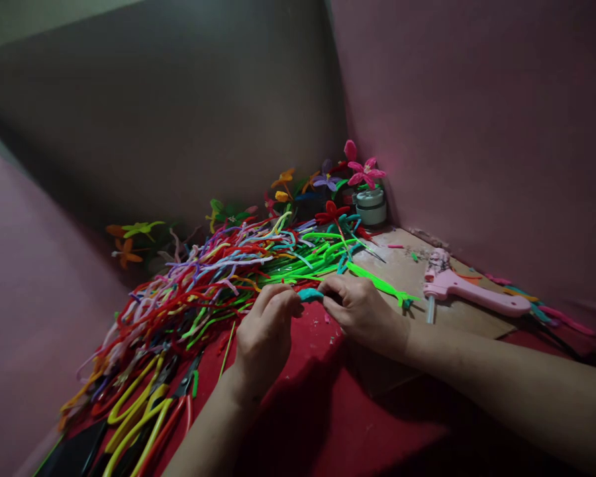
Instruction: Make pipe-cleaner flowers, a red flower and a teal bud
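Observation:
Between my two hands stretches a short teal fuzzy piece (310, 295), which looks like bent pipe cleaner. My left hand (267, 331) pinches its left end between thumb and fingers. At the other end, my right hand (360, 311) grips it with fingers closed. Both hands are raised over the red tabletop (298, 411). Just behind them lies a big heap of colourful pipe cleaners (213, 265), with bright green ones (308, 255) nearest the hands. My fingertips hide the ends of the teal piece.
A pink glue gun (471, 291) rests on a brown board (402, 252) at right. Yellow-handled pliers (139, 391) and red-handled pliers (179, 404) lie front left. Pipe-cleaner flowers (366, 173) stand along the back beside a small whitish jar (371, 209). Walls close in the corner behind.

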`<state>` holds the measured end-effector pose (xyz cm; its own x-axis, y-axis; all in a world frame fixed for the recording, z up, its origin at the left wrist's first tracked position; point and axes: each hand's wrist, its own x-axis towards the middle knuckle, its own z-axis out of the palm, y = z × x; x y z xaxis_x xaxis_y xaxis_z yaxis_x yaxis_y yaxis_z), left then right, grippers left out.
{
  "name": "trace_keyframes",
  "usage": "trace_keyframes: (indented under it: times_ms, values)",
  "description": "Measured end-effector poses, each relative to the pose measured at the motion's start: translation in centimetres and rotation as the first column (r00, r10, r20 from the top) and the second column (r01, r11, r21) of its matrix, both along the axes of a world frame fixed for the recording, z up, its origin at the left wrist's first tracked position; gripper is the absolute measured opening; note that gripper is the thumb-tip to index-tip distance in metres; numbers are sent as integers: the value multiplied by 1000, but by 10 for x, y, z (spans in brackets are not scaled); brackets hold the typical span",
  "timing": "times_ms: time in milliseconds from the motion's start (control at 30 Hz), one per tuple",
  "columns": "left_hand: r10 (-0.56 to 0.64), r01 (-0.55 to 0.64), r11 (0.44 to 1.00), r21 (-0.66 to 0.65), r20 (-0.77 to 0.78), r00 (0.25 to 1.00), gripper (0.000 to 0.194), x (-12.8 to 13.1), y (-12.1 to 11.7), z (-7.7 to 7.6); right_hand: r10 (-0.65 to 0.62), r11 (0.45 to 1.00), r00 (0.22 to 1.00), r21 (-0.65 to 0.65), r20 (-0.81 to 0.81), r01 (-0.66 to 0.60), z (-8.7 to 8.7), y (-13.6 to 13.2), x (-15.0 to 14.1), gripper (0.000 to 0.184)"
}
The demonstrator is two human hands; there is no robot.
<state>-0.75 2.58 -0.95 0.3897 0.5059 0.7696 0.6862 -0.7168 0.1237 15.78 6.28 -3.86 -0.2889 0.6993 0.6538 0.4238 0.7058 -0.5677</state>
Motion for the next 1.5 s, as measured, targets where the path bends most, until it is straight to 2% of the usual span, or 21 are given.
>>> trace_keyframes:
  times_ms: [100,233,400,500,567,667,733,800,867,967,1067,1267,1500]
  values:
    - [-22,21,999,26,26,999,20,1,-4,3,8,987,1000,158,-28,-4,0,1,3,17]
    - [-30,29,996,79,10,999,24,1,-9,5,-2,960,1000,281,-25,9,1,0,5,17]
    - [6,4,992,130,-72,997,29,-1,-10,4,-5,948,1000,319,-16,10,1,-1,5,16]
    - [5,5,990,143,-70,998,27,-1,-8,3,-11,941,999,337,-32,21,-2,1,4,15]
    - [-10,11,992,125,-16,1000,26,1,-7,4,-19,936,998,350,-53,37,-3,2,4,13]
    - [-72,84,996,-42,231,970,26,4,-9,6,-47,917,994,391,-94,80,-1,3,5,12]
    - [-88,186,965,-184,442,893,29,6,-11,6,-68,893,991,435,-118,113,2,3,8,12]
    - [-44,260,921,-290,586,809,26,7,-13,8,-79,872,988,471,-136,134,4,2,10,12]
    - [20,300,880,-368,660,751,18,8,-14,9,-75,862,986,488,-146,138,6,2,12,12]
    - [61,357,827,-435,700,712,12,12,-14,11,-68,864,988,488,-137,128,7,1,12,11]
    - [43,353,831,-430,682,730,13,17,-15,9,-74,867,990,482,-120,123,7,0,12,10]
    - [30,207,910,-359,554,832,13,23,-22,0,-77,843,994,526,-84,110,6,-1,11,10]
    - [-34,236,924,-301,550,835,16,23,-22,-3,-101,831,994,545,-43,108,5,-1,11,9]
